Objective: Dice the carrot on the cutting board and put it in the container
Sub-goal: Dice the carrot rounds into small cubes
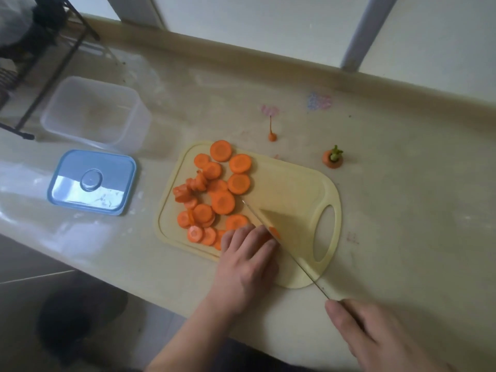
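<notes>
1. Right hand (pixel 381 336) is nearest – its grip is wrapped round the knife (pixel 290 253) handle, blade angled across the yellow cutting board (pixel 300 183).
2. Left hand (pixel 248 261) has fingers curled, pinning the last carrot piece (pixel 274 232) against the blade.
3. Carrot slices (pixel 214 194) are piled on the board's left half.
4. Clear container (pixel 94 114) sits on the surface well left of the board – blue lid (pixel 92 182) just in front of it.

Pale countertop (pixel 402 224) with items laid directly on it

A yellow plastic cutting board (pixel 295 189) with a handle hole is set near the front edge. To its left a blue container lid (pixel 92 182) is laid flat, and behind the lid a clear plastic container (pixel 94 114) is stood open. Beyond the board a carrot tip (pixel 272 135) with its thin root and a carrot top (pixel 332 158) with green stub are placed apart. Faint coloured scribbles (pixel 318 100) are seen on the surface, and a black wire rack (pixel 40 84) is stood at far left.
</notes>
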Demonstrator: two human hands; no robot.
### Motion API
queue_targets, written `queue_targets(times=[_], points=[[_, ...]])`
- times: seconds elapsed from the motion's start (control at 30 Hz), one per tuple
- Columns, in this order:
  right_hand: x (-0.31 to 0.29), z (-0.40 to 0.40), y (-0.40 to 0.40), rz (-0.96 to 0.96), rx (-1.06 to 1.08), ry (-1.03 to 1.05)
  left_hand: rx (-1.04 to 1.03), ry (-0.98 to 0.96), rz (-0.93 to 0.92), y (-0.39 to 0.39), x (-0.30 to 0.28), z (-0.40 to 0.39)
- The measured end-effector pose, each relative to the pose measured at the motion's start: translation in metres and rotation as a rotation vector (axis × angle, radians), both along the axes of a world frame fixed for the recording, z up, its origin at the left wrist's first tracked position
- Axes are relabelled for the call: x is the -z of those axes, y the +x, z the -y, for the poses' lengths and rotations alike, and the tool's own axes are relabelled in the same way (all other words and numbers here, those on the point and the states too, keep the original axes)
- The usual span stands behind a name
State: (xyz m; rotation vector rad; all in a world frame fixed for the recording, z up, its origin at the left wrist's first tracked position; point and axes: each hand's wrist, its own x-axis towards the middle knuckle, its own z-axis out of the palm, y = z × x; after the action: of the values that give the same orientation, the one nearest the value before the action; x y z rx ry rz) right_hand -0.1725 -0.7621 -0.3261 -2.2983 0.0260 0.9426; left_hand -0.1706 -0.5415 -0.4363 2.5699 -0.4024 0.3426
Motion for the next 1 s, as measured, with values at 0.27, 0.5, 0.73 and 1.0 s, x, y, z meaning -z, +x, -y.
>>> queue_targets(times=[0.27, 0.5, 0.73, 1.0], points=[[-0.005, 0.002, 0.000, 0.002, -0.047, -0.020, 0.017, -0.018, -0.024, 0.001, 0.000, -0.001], [-0.003, 0.000, -0.002, 0.021, -0.017, -0.081, 0.012, -0.038, -0.003, 0.002, -0.002, -0.001], [0.019, -0.012, 0.008, 0.026, -0.017, 0.055, -0.010, -0.055, 0.026, 0.002, -0.001, -0.001], [0.005, -0.004, -0.003, 0.005, 0.007, 0.035, -0.050, -0.048, 0.034, 0.000, 0.000, 0.000]])
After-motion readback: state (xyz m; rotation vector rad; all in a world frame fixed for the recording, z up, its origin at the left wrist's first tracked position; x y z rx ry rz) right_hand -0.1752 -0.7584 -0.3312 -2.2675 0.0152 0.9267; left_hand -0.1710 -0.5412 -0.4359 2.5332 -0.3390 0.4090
